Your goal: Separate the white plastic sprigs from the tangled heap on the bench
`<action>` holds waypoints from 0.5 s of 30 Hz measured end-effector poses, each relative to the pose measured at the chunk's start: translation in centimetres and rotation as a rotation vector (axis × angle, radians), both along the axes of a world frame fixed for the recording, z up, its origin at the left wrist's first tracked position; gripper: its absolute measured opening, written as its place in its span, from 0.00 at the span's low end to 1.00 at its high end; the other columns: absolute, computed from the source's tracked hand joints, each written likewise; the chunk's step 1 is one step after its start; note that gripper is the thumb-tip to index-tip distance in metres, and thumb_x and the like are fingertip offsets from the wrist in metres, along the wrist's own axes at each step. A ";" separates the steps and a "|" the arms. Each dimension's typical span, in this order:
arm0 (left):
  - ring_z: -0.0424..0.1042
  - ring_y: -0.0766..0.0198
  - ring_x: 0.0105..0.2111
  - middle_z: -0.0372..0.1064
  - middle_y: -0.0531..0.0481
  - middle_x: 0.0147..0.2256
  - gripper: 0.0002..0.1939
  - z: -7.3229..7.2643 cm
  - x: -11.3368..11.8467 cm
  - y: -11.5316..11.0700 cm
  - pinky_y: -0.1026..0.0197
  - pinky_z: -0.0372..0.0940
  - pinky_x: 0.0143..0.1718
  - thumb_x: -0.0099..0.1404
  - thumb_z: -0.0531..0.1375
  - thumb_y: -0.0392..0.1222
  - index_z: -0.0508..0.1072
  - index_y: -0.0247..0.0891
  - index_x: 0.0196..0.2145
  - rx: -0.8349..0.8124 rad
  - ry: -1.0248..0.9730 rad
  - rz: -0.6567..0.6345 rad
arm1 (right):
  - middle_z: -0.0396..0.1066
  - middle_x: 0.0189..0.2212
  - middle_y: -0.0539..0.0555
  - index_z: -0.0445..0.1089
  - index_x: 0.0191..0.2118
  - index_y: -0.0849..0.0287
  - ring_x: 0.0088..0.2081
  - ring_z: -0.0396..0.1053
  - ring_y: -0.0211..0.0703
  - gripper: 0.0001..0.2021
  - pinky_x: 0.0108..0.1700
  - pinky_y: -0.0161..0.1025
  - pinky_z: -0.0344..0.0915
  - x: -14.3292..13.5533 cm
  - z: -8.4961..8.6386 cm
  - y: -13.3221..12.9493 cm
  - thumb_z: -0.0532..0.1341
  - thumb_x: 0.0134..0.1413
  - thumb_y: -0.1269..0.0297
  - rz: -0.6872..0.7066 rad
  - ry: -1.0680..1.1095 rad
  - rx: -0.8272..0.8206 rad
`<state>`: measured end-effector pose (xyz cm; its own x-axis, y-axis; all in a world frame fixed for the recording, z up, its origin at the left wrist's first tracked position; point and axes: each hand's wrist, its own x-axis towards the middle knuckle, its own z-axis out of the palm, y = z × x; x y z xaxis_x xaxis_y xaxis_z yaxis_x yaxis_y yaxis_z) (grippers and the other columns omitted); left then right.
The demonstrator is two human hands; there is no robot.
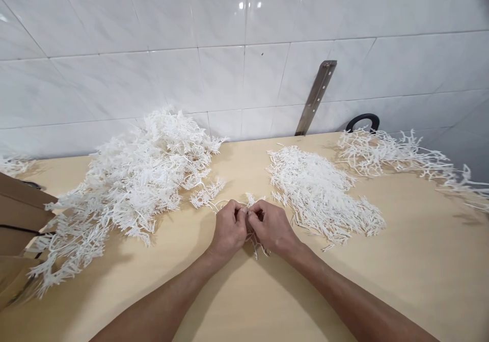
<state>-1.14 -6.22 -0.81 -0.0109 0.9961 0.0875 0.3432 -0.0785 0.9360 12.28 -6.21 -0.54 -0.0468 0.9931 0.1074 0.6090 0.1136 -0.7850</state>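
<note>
Around the white sprig [254, 198], white heaps [153, 168], brown box [23, 204], metal strip [316, 98] behind

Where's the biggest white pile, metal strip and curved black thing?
Biggest white pile [148, 166]: head view, its middle.
Metal strip [316, 97]: head view, halfway along.
Curved black thing [363, 116]: head view, top of its bend.

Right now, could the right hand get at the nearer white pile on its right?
Probably yes: the right hand is close beside the nearer white pile, and nothing stands between them, though it seems busy pinching a white branching piece.
</note>
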 end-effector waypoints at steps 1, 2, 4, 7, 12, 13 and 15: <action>0.65 0.65 0.27 0.66 0.53 0.24 0.09 -0.1 -0.1 0.1 0.64 0.59 0.31 0.63 0.56 0.41 0.66 0.38 0.25 0.002 -0.004 0.018 | 0.73 0.25 0.51 0.68 0.28 0.58 0.28 0.71 0.42 0.07 0.29 0.36 0.65 0.1 0.0 0.2 0.56 0.54 0.65 -0.031 0.034 -0.033; 0.64 0.66 0.26 0.64 0.54 0.23 0.10 -0.3 -0.2 0.3 0.64 0.58 0.29 0.63 0.57 0.41 0.66 0.38 0.25 -0.004 -0.023 0.027 | 0.73 0.23 0.51 0.68 0.28 0.57 0.25 0.71 0.42 0.06 0.27 0.36 0.65 0.3 0.1 0.4 0.56 0.53 0.65 -0.064 0.068 -0.069; 0.61 0.67 0.22 0.60 0.56 0.20 0.12 -0.5 -0.5 0.5 0.65 0.56 0.25 0.63 0.57 0.44 0.64 0.39 0.24 -0.049 -0.114 0.002 | 0.69 0.19 0.48 0.67 0.29 0.57 0.19 0.68 0.41 0.06 0.22 0.36 0.63 0.8 0.3 0.7 0.56 0.53 0.64 -0.102 0.149 -0.151; 0.55 0.70 0.16 0.56 0.59 0.17 0.15 -0.3 -0.9 0.6 0.66 0.52 0.19 0.63 0.58 0.50 0.65 0.39 0.25 -0.146 -0.283 -0.080 | 0.65 0.15 0.45 0.67 0.31 0.56 0.12 0.62 0.38 0.08 0.16 0.35 0.59 1.8 0.9 0.9 0.56 0.55 0.59 -0.095 0.262 -0.197; 0.49 0.74 0.12 0.55 0.60 0.14 0.16 0.8 -1.2 0.3 0.68 0.47 0.16 0.60 0.61 0.51 0.66 0.37 0.24 -0.252 -0.383 -0.108 | 0.69 0.18 0.48 0.69 0.31 0.57 0.16 0.64 0.38 0.11 0.22 0.37 0.63 4.1 1.5 1.6 0.59 0.55 0.54 -0.300 0.101 -0.004; 0.49 0.75 0.12 0.55 0.60 0.14 0.16 1.0 -1.3 0.2 0.68 0.46 0.15 0.60 0.61 0.51 0.66 0.37 0.24 -0.270 -0.391 -0.109 | 0.69 0.19 0.49 0.69 0.32 0.57 0.17 0.65 0.39 0.11 0.25 0.38 0.64 4.6 1.6 1.8 0.60 0.55 0.54 -0.348 0.035 0.054; 0.48 0.75 0.12 0.55 0.60 0.13 0.16 1.2 -1.2 0.2 0.69 0.45 0.15 0.59 0.62 0.51 0.66 0.37 0.23 -0.301 -0.406 -0.107 | 0.71 0.22 0.51 0.70 0.35 0.58 0.21 0.68 0.42 0.09 0.28 0.39 0.65 5.4 1.6 2.1 0.61 0.53 0.57 -0.415 -0.083 0.194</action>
<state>-2.37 -6.05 0.37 0.1188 0.9739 -0.1934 -0.0474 0.2001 0.9786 17.64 -4.11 1.06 0.3342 0.8914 0.3060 0.6941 -0.0132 -0.7197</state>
